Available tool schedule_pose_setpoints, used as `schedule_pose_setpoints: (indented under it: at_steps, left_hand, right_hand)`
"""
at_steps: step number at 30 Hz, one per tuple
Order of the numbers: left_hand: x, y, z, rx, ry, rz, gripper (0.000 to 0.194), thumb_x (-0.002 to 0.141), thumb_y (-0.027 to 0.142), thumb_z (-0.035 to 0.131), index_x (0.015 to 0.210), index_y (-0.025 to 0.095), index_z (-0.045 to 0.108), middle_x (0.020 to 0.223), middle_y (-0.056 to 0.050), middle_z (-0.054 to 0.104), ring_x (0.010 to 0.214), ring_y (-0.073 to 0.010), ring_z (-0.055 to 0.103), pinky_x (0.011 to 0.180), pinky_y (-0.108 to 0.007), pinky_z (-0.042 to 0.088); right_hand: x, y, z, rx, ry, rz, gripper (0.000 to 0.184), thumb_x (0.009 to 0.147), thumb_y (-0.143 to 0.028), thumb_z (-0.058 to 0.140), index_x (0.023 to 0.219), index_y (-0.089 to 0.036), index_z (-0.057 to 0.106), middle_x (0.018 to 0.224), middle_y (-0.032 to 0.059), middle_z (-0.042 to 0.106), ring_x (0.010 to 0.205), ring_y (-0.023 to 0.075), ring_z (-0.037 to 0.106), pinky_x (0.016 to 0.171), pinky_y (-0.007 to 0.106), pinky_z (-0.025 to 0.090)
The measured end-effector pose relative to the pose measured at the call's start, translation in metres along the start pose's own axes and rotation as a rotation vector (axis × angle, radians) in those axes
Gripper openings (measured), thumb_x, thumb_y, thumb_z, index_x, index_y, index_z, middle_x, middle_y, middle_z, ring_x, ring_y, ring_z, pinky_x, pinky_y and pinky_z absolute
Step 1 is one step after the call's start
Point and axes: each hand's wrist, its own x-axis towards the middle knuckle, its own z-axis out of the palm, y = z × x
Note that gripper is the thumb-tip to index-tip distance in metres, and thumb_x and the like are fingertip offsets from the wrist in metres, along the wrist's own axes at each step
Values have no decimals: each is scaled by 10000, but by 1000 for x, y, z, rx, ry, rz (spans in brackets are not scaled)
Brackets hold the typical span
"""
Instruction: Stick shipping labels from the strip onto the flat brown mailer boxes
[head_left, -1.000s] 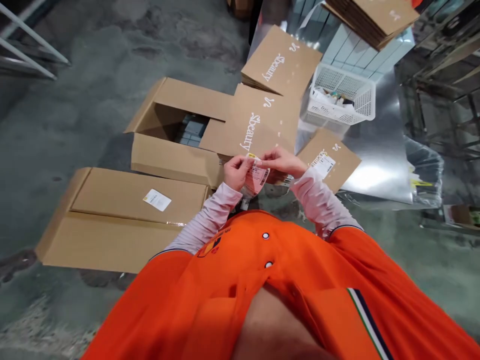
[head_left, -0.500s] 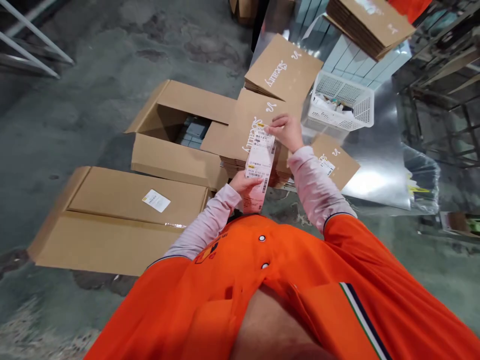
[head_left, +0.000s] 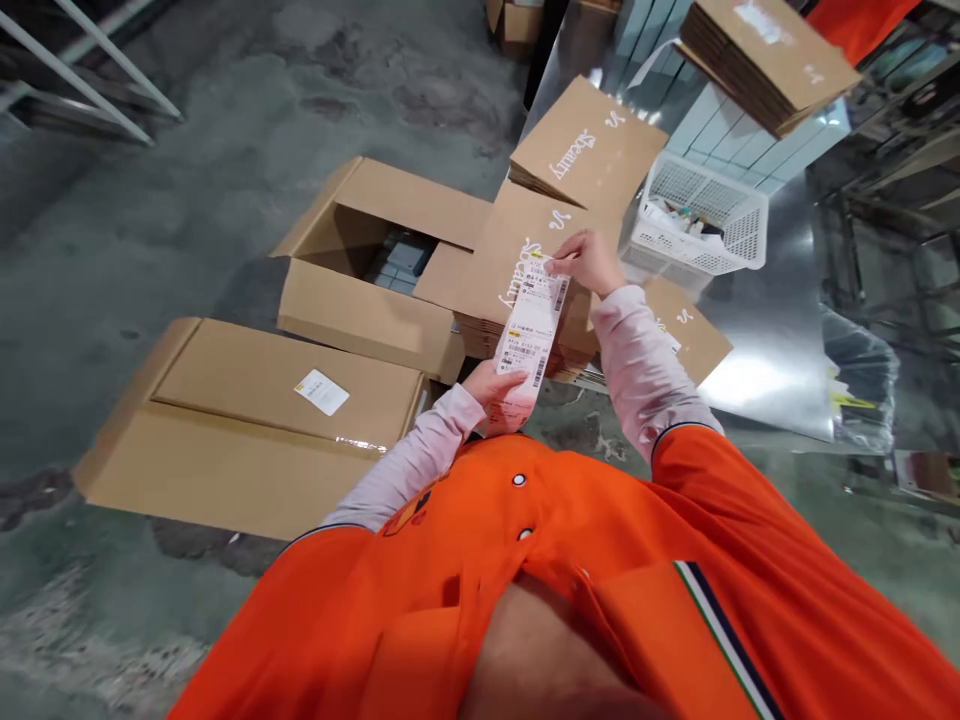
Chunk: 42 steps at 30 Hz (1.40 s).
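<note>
A strip of printed shipping labels (head_left: 531,325) runs between my two hands, over the near edge of a stack of flat cardboard boxes (head_left: 469,268). My left hand (head_left: 491,383) grips the strip low down, close to my body, with the thumb on top. At its upper end, my right hand (head_left: 589,262) pinches the strip's corner between thumb and fingers. Under the right forearm lies another flat carton (head_left: 694,335) with a white label on it, partly covered by the sleeve.
An open carton (head_left: 375,318) with grey boxes inside stands left of the stack; a labelled carton (head_left: 247,450) is nearer. On the metal table (head_left: 780,350) are a white basket (head_left: 739,235), another cardboard stack (head_left: 589,145) and pale boxes (head_left: 720,135) with flat cartons (head_left: 772,50) on top.
The strip is stretched straighter between my hands, where it sagged in a fold before. The whole view has shifted slightly, so the surroundings sit further right.
</note>
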Motion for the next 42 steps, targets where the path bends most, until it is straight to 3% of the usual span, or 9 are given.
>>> schedule_pose_setpoints:
  at_steps: [9,12,15,19,24,30,32,37,42]
  left_hand:
    - [2,-18,5,21,55,-17,643,344,426,941,880,120,762,1063,-164,734,1079,-367,656,1001,-490,482]
    - [-23,-32,-8,155,78,-59,580,367,460,927,803,113,765,932,-163,753,993,-372,678,954,-502,503]
    - [-51,-33,-23,234,53,-9,474,484,482,890,778,131,768,839,-132,754,884,-319,697,881,-454,539]
    - [-51,12,-36,240,155,143,443,556,532,843,757,149,744,712,-77,719,685,-229,672,686,-350,559]
    - [22,98,-36,382,494,354,363,700,486,761,700,132,683,631,-47,658,729,-225,650,651,-295,511]
    - [109,140,-34,732,513,411,160,803,262,692,742,127,634,849,-105,708,1050,-269,624,990,-390,429]
    - [116,144,-32,733,499,361,190,823,264,684,711,129,611,831,-102,701,1052,-273,616,1018,-421,415]
    - [94,153,-3,280,364,540,270,883,403,661,848,142,603,824,-16,698,918,-170,622,1000,-403,481]
    - [45,142,42,72,120,669,461,678,503,833,890,149,627,853,-6,703,828,-161,633,859,-337,543]
  right_hand:
    - [19,16,13,-309,61,96,475,719,-391,790,1083,-92,719,1104,157,690,989,259,650,915,386,483]
    - [13,16,15,-412,77,-10,785,751,-458,761,1388,-74,509,1442,242,463,1306,380,468,1090,539,351]
    - [9,14,23,-498,-180,-223,791,847,-481,641,1491,-108,373,1588,187,265,1478,382,203,1187,610,118]
    - [-16,5,46,-533,-267,-205,721,935,-478,460,1531,-110,292,1616,168,180,1510,359,107,1182,640,-24]
    - [-100,-9,62,-275,-396,-526,647,886,-578,509,1389,-171,527,1529,139,405,1471,315,277,1227,526,142]
    - [-124,17,48,17,288,196,602,971,-542,353,1312,-87,551,1325,211,574,1305,299,496,1168,487,322]
    - [-117,25,48,85,357,359,644,939,-562,430,1344,-67,506,1360,225,540,1326,307,471,1178,499,300]
    - [-134,41,27,221,530,304,746,886,-651,468,1439,-154,409,1475,174,450,1383,259,418,1178,470,307]
    - [-206,93,-59,174,753,306,793,886,-665,444,1488,-160,336,1445,168,483,1273,235,528,1071,436,439]
